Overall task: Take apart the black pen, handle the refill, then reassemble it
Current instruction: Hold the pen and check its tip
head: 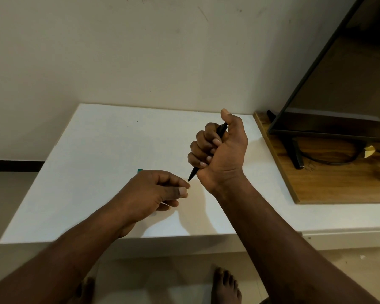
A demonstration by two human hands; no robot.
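Right hand (219,150) fisted around black pen (193,173), barrel mostly hidden. Left hand (154,194) pinched at tip; thin white piece (166,204) mostly hidden, unidentifiable. White worktop (101,163) below.

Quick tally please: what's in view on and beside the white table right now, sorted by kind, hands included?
Hands: 2, the left hand and the right hand
Pens: 1, the black pen, in the right fist
Small teal items, mostly hidden: 1
Tables: 1, white
Monitors: 1
Total: 6
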